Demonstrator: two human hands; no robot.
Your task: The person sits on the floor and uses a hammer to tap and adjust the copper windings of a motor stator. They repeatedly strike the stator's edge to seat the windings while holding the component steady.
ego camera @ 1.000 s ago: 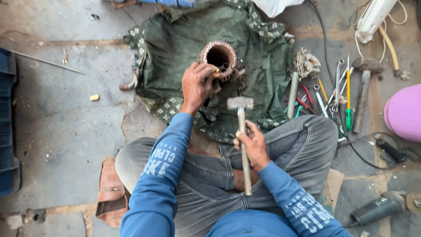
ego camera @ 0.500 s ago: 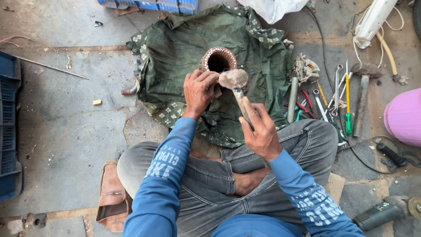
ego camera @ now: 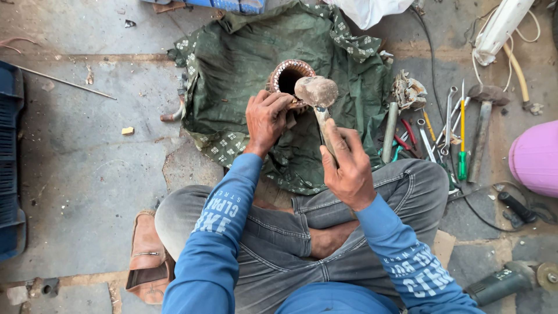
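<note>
Cloth (ego camera: pixel 244 64), green and rumpled, lies on the floor before my crossed legs bearing the copper-wound stator (ego camera: pixel 288 77), which my left hand (ego camera: pixel 266 119) grips at its near rim while my right hand (ego camera: pixel 347 166) clenches the hammer (ego camera: pixel 317 93) whose head rests beside that rim.

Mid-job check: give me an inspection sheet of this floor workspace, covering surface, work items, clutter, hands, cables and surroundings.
Surface: bare concrete floor with a green patterned cloth spread on it.
Job's things: copper-wound motor stator stands on the cloth, bore facing up; hammer raised with its head over the rim.
Clutter: spanners, pliers and screwdrivers in a pile beside a second hammer.
Hands: left hand steadies the stator; right hand grips the hammer handle.
Cables: black cable runs past the tools.
Surroundings: pink container, angle grinder, blue crate, thin metal rod.
</note>
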